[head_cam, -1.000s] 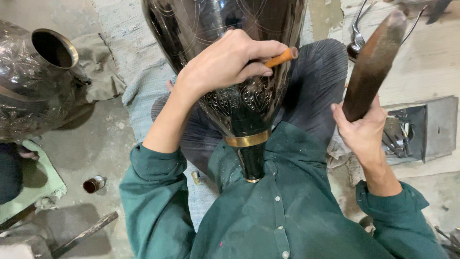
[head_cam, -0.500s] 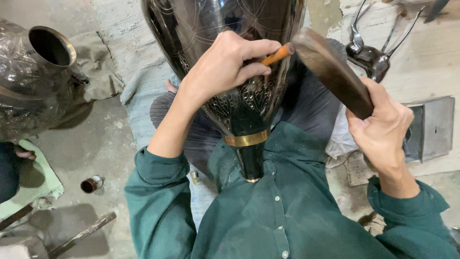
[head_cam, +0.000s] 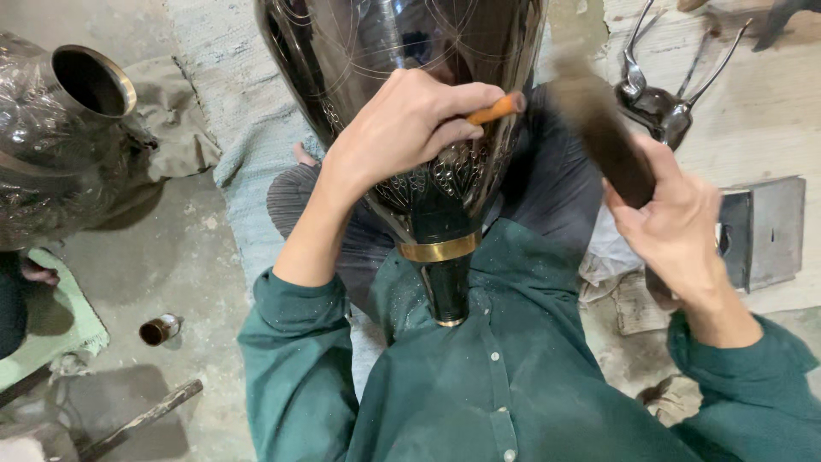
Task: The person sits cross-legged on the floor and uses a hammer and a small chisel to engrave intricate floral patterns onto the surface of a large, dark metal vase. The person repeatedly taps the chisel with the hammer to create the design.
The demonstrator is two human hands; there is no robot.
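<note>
Glossy black engraved vase (head_cam: pixel 410 128) with a brass band leans against the chest. Left hand (head_cam: pixel 398 128) pinches an orange-tipped chisel (head_cam: pixel 499 109) onto it; right hand (head_cam: pixel 676 227) is fisted round a dark wooden mallet (head_cam: pixel 599 137), now blurred and closer to the chisel than half a second ago.

Left hand (head_cam: pixel 402 128) pins orange chisel (head_cam: pixel 499 108) against dark engraved vase (head_cam: pixel 402 51); right hand (head_cam: pixel 676 227) grips blurred wooden mallet (head_cam: pixel 599 128) just right of chisel; second vase (head_cam: pixel 51 137) far left
</note>
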